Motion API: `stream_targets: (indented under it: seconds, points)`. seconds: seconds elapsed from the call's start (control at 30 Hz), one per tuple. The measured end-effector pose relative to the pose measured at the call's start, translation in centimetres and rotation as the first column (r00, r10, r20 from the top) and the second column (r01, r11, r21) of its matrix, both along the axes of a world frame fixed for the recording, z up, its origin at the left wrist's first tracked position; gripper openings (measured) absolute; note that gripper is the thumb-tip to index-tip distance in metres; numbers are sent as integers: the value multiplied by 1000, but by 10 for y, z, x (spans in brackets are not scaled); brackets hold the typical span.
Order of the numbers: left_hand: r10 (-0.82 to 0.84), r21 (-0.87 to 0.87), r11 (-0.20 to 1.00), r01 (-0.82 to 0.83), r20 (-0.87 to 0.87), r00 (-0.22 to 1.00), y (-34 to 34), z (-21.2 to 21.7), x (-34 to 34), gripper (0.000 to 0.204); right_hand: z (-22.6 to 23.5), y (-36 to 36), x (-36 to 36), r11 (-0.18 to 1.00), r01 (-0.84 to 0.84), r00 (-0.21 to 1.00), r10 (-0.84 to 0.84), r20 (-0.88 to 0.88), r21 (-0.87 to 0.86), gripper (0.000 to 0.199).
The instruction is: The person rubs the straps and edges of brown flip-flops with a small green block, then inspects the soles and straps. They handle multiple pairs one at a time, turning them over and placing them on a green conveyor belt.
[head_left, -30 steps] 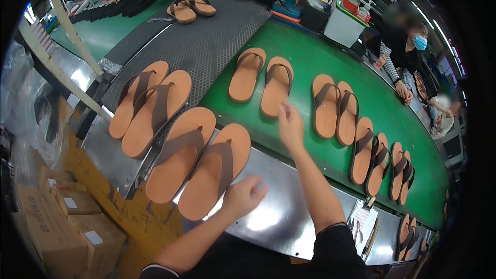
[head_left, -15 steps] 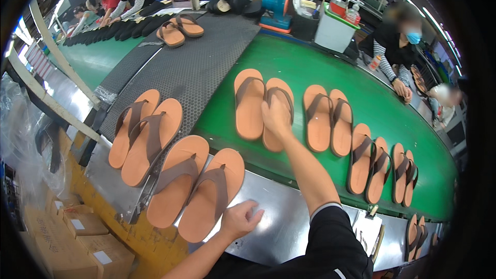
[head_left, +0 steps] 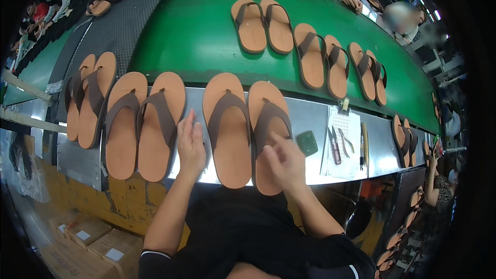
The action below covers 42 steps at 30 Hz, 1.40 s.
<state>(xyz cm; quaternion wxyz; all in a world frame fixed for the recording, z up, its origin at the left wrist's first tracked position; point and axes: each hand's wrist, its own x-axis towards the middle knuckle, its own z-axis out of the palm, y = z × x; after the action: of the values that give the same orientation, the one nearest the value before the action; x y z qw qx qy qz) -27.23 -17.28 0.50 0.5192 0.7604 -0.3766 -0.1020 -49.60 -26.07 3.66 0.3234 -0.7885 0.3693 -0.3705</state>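
Head view: you stand at a steel bench (head_left: 310,116) that runs along a green conveyor belt (head_left: 196,36), with tan flip-flops with brown straps laid out in pairs before you. Your left hand (head_left: 191,147) lies open, fingers straight and together, in the gap between two pairs; its edge is just beside the right sandal of the left pair (head_left: 160,124) and it grips nothing. Your right hand (head_left: 283,161) is loosely curled, fingers bent, over the heel end of the right sandal of the middle pair (head_left: 267,134); whether the fingertips touch the sole cannot be told, and it holds nothing. That sandal's mate (head_left: 227,126) lies just beside it between your two hands, toes pointing to the belt, heels hanging past the bench's near edge. A further pair (head_left: 88,98) lies to the far left, partly overlapped, on the dark grey textured mat (head_left: 119,25). On the belt three more pairs (head_left: 310,51) lie in a slanting row, well apart from your hands. To the right of your right hand sits a small dark green pad (head_left: 308,142), then a white sheet of paper (head_left: 341,142) with pliers (head_left: 335,147) and a slim stick-like tool (head_left: 365,142) on and beside it. At the far side of the belt another person's hands (head_left: 354,1) rest on its rim. Cardboard boxes (head_left: 88,237) stand on the floor at lower left
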Motion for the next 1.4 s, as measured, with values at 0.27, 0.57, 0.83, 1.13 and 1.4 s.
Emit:
stream_targets:
  seconds: [0.27,0.57,0.83,1.13,1.4]
  points:
    - [-45,333,943,5,112,993,22,18,-46,51,-23,-2,-34,972,96,982,-58,-179,214,44]
    - [0,-31,1000,2,52,999,39,4,-58,52,-34,-4,-18,985,33,997,-46,70,169,41]
    - [-152,-431,893,132,-12,988,40,-1,-59,65,-51,3,11,950,-164,838,-9,546,268,50]
    - [12,-298,955,-4,25,1000,51,21,-37,61,-9,-19,-10,986,42,966,1,258,-160,58]
    - [49,-54,998,-32,337,940,47,61,-37,52,16,-26,-26,952,65,998,-61,23,-301,58]
